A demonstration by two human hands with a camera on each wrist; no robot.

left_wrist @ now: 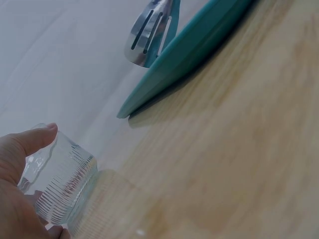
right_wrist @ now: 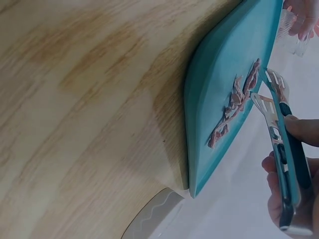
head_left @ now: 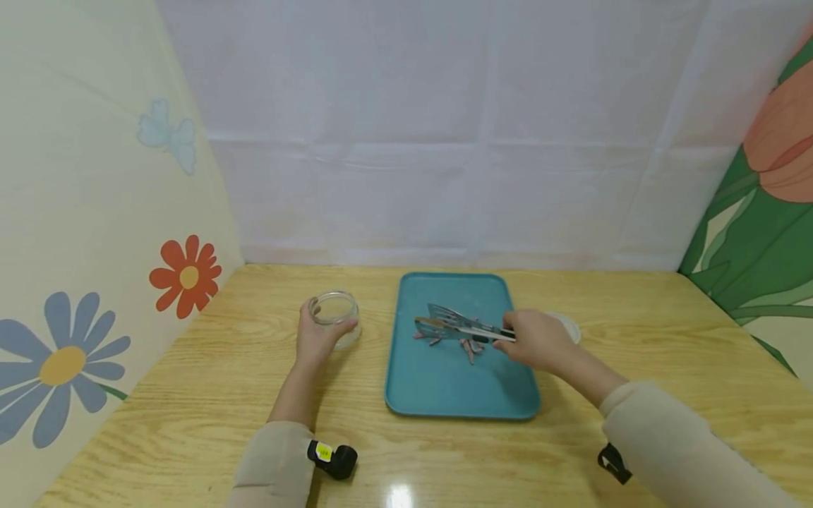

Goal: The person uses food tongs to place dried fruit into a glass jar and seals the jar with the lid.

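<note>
My left hand (head_left: 317, 337) grips a clear glass jar (head_left: 348, 339) left of the blue tray (head_left: 432, 388), thumb and fingers around its upper part. Ribbed sides show on the jar (left_wrist: 70, 181) in the left wrist view; I cannot tell whether it holds anything. Over the tray, my right hand (head_left: 540, 340) holds metal tongs (head_left: 466, 329) with slotted heads, pointing left. The tong heads stand apart in the right wrist view. Thin pinkish-brown strips, like shredded meat (right_wrist: 234, 107), lie in a loose pile on the tray below; the tongs partly cover them in the head view.
A pale round disc, perhaps a lid (head_left: 567, 326), lies right of the tray, partly behind the right hand. The wooden table (head_left: 209, 395) meets a white cloth backdrop (head_left: 444, 197), with flower-printed panels at both sides. Each wrist wears a small black camera.
</note>
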